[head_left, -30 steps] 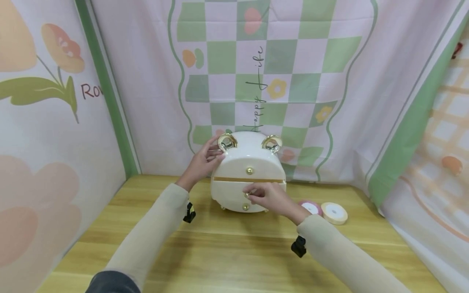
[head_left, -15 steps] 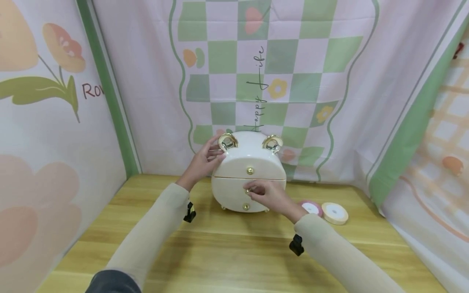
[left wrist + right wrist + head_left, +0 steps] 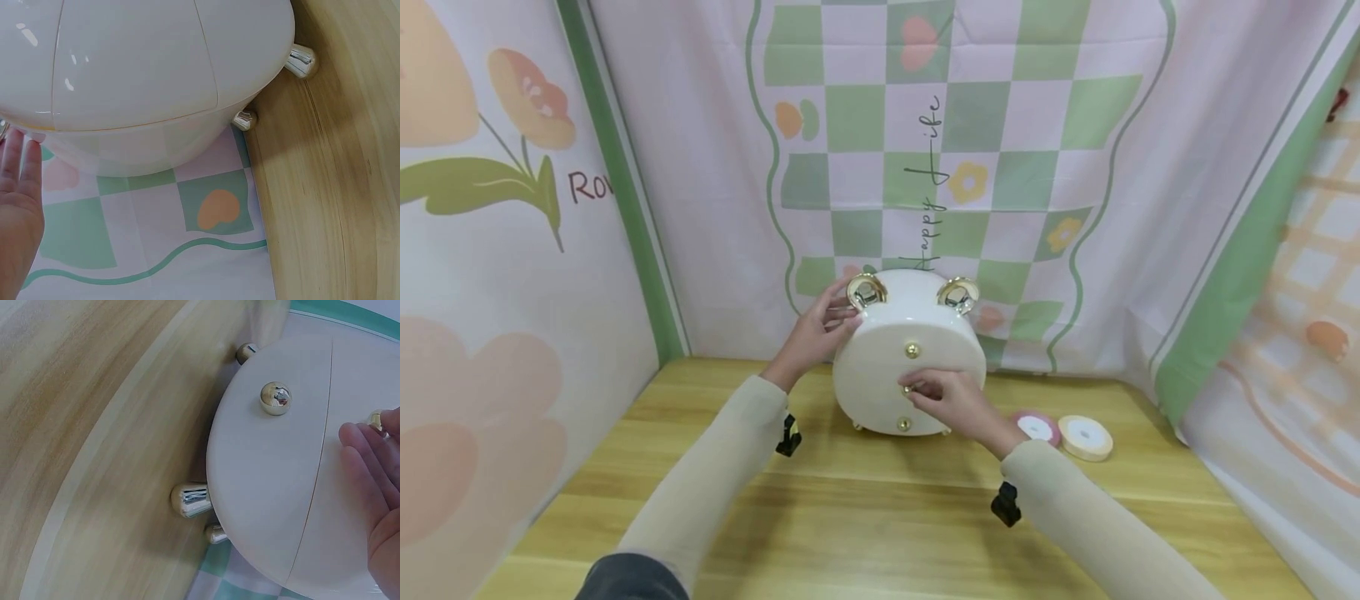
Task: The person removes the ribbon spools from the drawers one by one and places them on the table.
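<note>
A white rounded drawer box [image 3: 872, 383] with gold ears and small gold feet stands upright on the table. Its front has gold knobs in a column, and all the drawers sit flush. My right hand [image 3: 951, 402] pinches the middle drawer knob [image 3: 375, 420] between thumb and fingers. The lower knob [image 3: 275, 398] is free. My left hand [image 3: 817, 335] rests against the box's upper left side by the left ear [image 3: 867, 292], fingers extended behind it; in the left wrist view only part of this hand [image 3: 20, 194] shows.
Right of the box, a pink-edged spool [image 3: 1037, 427] and a cream ribbon spool [image 3: 1086, 437] lie flat on the wooden table [image 3: 865, 533]. A patterned curtain [image 3: 700, 208] hangs close behind the box, with more cloth on both sides.
The middle drawer, slightly out a second ago, has slid back until its front is flush. My right hand moved inward with its knob; my left hand stayed in place.
</note>
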{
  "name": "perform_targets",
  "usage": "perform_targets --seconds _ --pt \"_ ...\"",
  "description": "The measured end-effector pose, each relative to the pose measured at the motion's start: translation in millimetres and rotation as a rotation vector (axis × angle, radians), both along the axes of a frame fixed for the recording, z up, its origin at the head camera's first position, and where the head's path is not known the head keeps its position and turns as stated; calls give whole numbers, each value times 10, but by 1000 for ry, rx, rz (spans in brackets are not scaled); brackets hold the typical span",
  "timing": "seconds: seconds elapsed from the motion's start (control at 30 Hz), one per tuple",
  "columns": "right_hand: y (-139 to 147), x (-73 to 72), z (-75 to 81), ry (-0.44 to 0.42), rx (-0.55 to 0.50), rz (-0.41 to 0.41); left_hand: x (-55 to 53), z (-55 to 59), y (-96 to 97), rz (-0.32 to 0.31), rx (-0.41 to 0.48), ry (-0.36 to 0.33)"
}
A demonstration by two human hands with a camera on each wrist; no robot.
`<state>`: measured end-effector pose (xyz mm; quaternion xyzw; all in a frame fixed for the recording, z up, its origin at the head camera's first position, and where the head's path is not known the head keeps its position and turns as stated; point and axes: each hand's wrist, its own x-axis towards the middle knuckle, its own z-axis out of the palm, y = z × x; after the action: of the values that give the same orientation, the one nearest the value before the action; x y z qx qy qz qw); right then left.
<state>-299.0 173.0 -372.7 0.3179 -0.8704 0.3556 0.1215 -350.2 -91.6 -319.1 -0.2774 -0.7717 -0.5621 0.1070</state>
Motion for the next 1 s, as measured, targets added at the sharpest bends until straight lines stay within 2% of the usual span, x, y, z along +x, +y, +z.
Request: perform_targets --seconds 0.03,0.1,0.47,0.63,1.0 --pt "1 1 -4 5 -1 2 42 32 3 -2 0 -3" --pt "2 1 -12 10 -2 5 44 34 1 -2 0 0" --pt "49 16 -53 -5 -38 77 7 -4 -5 20 -3 -3" --pt "69 63 -38 -5 -11 98 11 -1 -7 16 -1 -7" --pt "43 105 -76 -104 41 125 7 -4 -8 20 -6 4"
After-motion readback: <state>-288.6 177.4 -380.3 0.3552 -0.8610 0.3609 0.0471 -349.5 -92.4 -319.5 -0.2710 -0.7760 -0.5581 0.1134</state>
